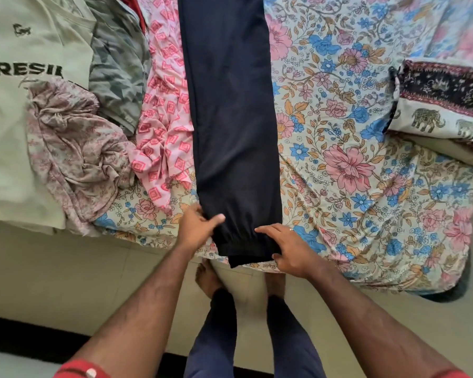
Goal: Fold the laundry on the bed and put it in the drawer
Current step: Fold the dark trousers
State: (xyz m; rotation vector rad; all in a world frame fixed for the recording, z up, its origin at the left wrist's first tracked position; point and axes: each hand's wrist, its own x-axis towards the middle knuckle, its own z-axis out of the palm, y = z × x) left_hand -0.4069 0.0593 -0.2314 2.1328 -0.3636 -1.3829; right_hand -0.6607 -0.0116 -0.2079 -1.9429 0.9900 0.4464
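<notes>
A pair of dark navy trousers (230,105) lies stretched lengthwise down the middle of the bed, legs laid one on the other, cuffs at the near edge. My left hand (198,223) pinches the left side of the cuff, thumb on top of the fabric. My right hand (287,248) grips the right side of the cuff, fingers over the cloth. Unfolded laundry lies to the left: a pink patterned garment (164,118), a crumpled floral garment (77,148), a camouflage top (118,72) and a pale green printed T-shirt (19,118).
The bed carries a floral sheet (339,132). A pillow with an elephant print (443,105) lies at the right edge. My bare feet (208,279) stand on the pale tiled floor (66,282) against the bed's near edge. No drawer is in view.
</notes>
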